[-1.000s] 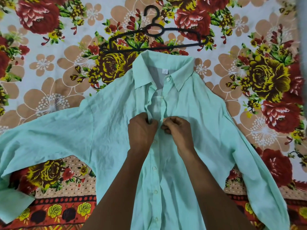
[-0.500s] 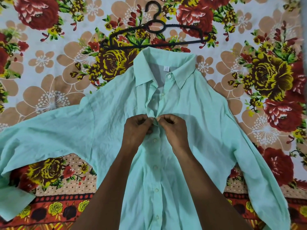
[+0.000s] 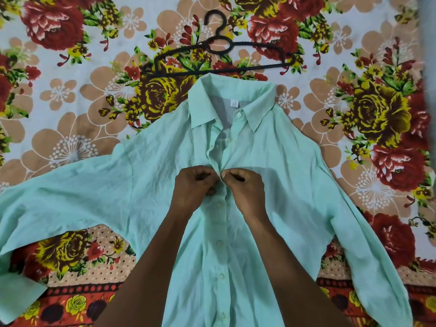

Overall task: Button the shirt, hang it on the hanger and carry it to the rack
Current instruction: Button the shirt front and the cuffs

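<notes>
Left hand: the left hand (image 3: 194, 185) has its fingers curled, pinching the left edge of the front opening of the shirt, just at 9 o'clock of the button being worked.
Right hand: the right hand (image 3: 244, 187) pinches the opposite edge, its fingertips touching the left hand's at the placket; the button itself is hidden between them.
Shirt: the mint-green, long-sleeved, thin woven shirt (image 3: 271, 197) lies flat and front-up at the middle of the view, collar toward 12 o'clock, sleeves spread toward 8 and 4 o'clock.
Done: four small white buttons (image 3: 220, 243) below the hands, running toward 6 o'clock, look fastened, the placket lying closed over them.
In hand: judging by the pinch, the next button up the placket is being pushed through its hole.
Left on shirt: above the hands the front still gapes; two more buttons near the collar (image 3: 232, 107) show unfastened.
Hanger: the black thin plastic hanger (image 3: 219, 57) lies flat at 12 o'clock, its lower bar just beside the collar, untouched.
Left of task: hanging the shirt and carrying it; no rack is in view.
Surface: a floral bedsheet (image 3: 70, 90) with red, yellow and tan flowers lies under everything.
</notes>
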